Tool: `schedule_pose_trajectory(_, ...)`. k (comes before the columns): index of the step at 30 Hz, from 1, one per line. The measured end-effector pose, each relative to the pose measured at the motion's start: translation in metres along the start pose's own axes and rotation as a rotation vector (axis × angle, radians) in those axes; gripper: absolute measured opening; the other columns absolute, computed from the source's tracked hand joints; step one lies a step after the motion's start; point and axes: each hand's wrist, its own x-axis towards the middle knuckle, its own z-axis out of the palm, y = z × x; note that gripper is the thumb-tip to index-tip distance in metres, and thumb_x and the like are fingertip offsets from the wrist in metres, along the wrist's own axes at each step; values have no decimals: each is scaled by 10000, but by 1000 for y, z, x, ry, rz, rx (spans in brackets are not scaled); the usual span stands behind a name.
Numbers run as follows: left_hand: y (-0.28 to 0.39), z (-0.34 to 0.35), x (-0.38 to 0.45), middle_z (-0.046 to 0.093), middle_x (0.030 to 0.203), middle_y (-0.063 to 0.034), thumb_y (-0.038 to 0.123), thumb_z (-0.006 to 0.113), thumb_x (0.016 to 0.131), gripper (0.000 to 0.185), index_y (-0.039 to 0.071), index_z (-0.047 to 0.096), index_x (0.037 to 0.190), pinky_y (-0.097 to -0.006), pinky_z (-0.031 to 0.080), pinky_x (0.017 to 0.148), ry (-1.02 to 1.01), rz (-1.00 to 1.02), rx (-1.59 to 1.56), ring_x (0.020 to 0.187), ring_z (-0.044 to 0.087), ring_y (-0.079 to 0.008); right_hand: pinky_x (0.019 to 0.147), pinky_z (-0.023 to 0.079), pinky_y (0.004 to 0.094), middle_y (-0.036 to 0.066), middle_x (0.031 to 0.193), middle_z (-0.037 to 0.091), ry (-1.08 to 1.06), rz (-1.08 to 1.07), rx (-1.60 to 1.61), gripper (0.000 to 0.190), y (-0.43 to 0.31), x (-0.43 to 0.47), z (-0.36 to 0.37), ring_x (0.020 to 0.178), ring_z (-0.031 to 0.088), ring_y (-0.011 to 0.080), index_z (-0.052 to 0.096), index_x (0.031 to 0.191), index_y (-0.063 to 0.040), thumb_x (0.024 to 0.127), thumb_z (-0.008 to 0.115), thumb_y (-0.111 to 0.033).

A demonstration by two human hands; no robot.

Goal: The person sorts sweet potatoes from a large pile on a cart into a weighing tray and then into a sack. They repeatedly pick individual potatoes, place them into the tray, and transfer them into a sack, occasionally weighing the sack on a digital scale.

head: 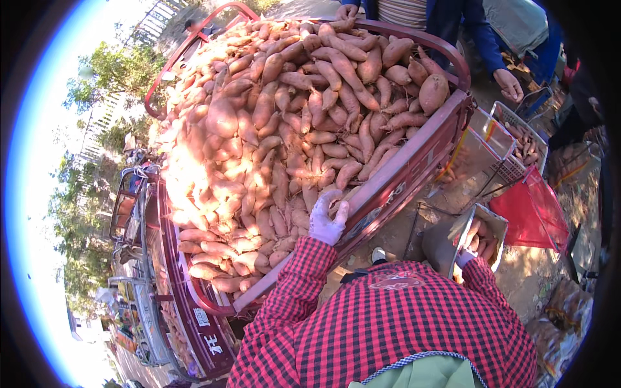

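Observation:
My left hand (329, 220), in a pale glove, is at the near edge of a large heap of sweet potatoes (291, 121). Its thumb and fingers curve apart beside the side rail (383, 165) of a red cargo bed. Part of a sweet potato shows between them, but whether they grip it is unclear. Lower on the right, my right hand (466, 258), also gloved, is at the rim of an open bag or box (499, 228) holding several sweet potatoes (480, 237). Its fingers are mostly hidden there.
A person in a blue jacket (485, 39) stands across the bed, one hand on its far rail. A crate (541, 145) of smaller sweet potatoes and a red bag (531, 213) are on the right. Another red cargo vehicle (213, 334) stands to the left.

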Motion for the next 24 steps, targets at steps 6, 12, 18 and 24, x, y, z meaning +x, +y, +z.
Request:
schedule_pose_trajectory(6,-99,-91,11,659,1045,-145,190,687,860,311,8,637,1107,-355,506,881,259,-324,50,955,645,-246,895,485,492,242,1168,601,-108,-88,1,412,2,6,-5,1073,588,397,613,1194,-75,868,555,-320)
schedule_pose_trajectory(12,-150,-148,65,631,1023,-211,269,676,821,345,-1,633,1030,-448,479,883,414,-413,461,977,606,-367,843,520,444,235,852,690,-114,-212,91,371,-4,-9,-20,866,667,388,702,893,30,857,549,-306)
schedule_pose_trajectory(18,-114,-144,86,470,1398,-103,450,612,852,604,122,498,1346,-522,396,992,88,-543,972,1215,466,-361,840,522,380,227,1082,672,-70,-251,380,377,-35,-41,-52,934,668,318,624,1151,24,876,624,-234)
schedule_pose_trajectory(24,-133,-133,106,531,1346,-143,458,612,869,728,95,371,1452,-533,304,1052,19,-571,944,1273,421,-375,875,506,334,183,1069,669,-172,-366,508,425,-110,-52,-82,982,653,242,545,1273,6,910,599,-208)
